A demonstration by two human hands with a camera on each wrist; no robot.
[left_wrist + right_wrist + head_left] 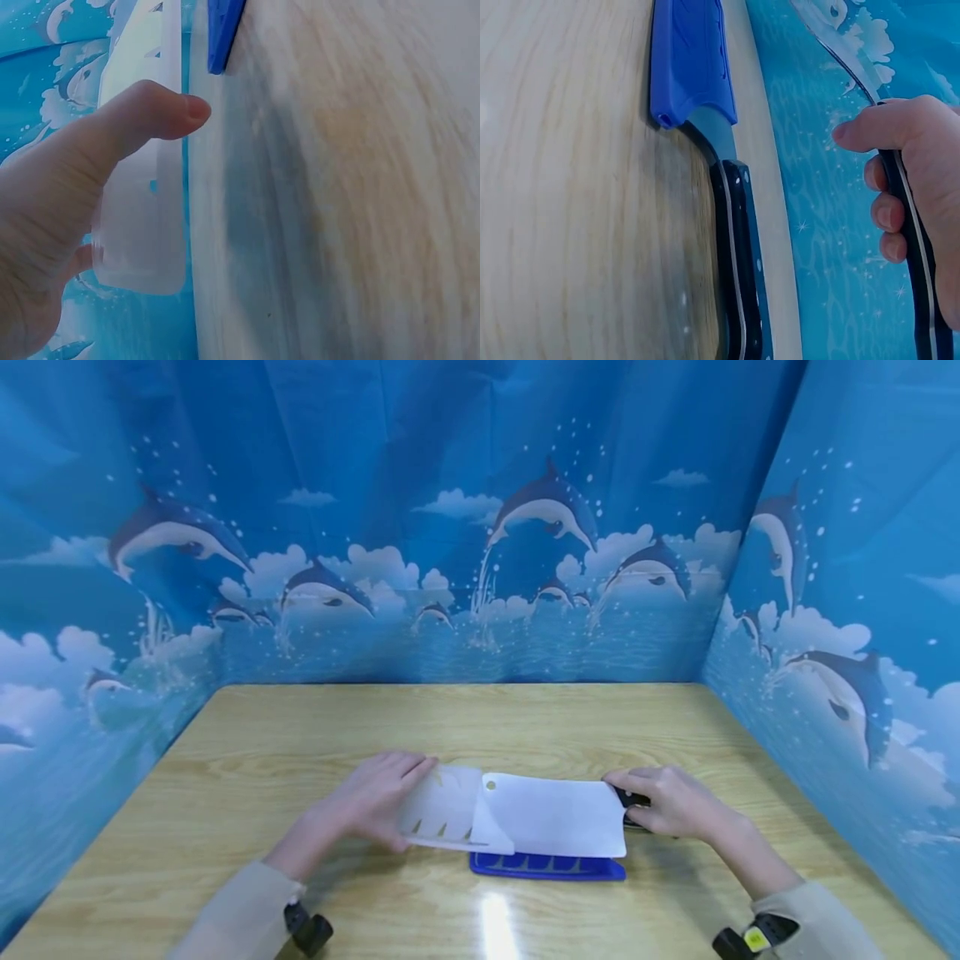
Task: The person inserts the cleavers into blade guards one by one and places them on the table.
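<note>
My right hand (pixel 671 803) grips a cleaver (pixel 551 817) by its black riveted handle, its broad blade pointing left with a small hole near the far corner. A translucent white blade guard (pixel 444 806) is in my left hand (pixel 382 797), thumb along one side and fingers behind it. At the guard's right end, the blade's tip overlaps it in the head view. Below the cleaver lies another knife (pixel 739 255) on the table, black-handled, its blade mostly covered by a blue guard (pixel 694 60). In the left wrist view, the white guard stands clear above the wood.
The wooden table (pixel 300 718) reaches back to a blue curtain (pixel 420 460) printed with dolphins and clouds. Another curtain panel (pixel 885 577) runs along the right edge. Cameras are strapped to both wrists, the left one (pixel 307 928) near the table's front.
</note>
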